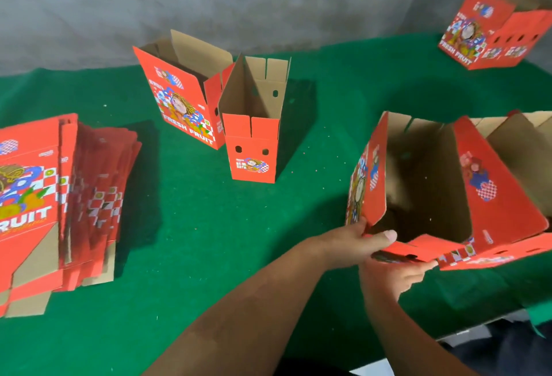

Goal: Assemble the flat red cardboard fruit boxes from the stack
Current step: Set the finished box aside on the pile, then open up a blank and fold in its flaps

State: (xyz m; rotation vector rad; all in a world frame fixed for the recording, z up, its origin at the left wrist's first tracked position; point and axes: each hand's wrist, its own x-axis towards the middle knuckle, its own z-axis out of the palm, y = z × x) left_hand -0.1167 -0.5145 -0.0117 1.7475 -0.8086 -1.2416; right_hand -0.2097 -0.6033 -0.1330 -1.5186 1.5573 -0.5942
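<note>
Your left hand and right hand both pinch the near flap of the open box by the table's front right edge; pull unevenly and it could tear.

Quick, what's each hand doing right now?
Left hand: grips the near flap of the open red box.
Right hand: holds the same flap from underneath.
</note>
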